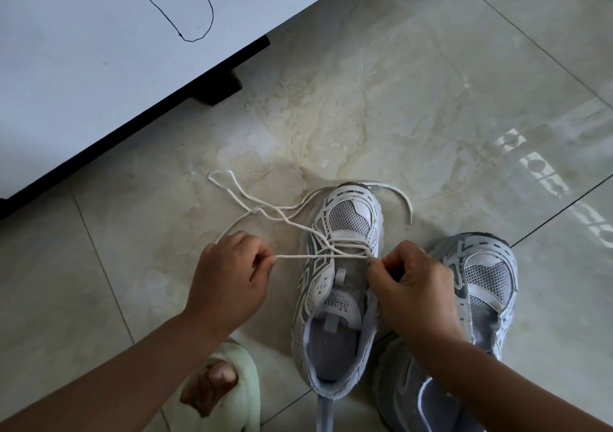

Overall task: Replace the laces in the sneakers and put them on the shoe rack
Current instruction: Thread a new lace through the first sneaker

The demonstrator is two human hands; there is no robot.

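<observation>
Two sneakers stood on the tiled floor (pixel 414 83), toes pointing away from the camera. The left sneaker (pixel 338 285) was white with grey mesh, and a cream lace (pixel 265 211) was threaded through its lower eyelets only; the upper eyelets were unlaced and the tongue lay exposed. The right sneaker (pixel 487 279), greyer in tone, stood just beside the first and showed no lace; its heel was hidden behind the right forearm. The left hand (pixel 229 275) was closed around the lace, pinching it at the fingertips and holding one run taut and level across the left sneaker toward its right eyelet row. The right hand (pixel 411 285) was curled at that eyelet row, its fingertips pinching the lace at the edge of the upper. The slack of the lace lay in loose loops on the floor beyond the left hand, and one free end curved around the toe of the left sneaker. A foot in a pale green slipper (pixel 222 388) rested on the floor near the left forearm. A white cabinet (pixel 99 59) bearing a drawn black outline stood at the upper left.
</observation>
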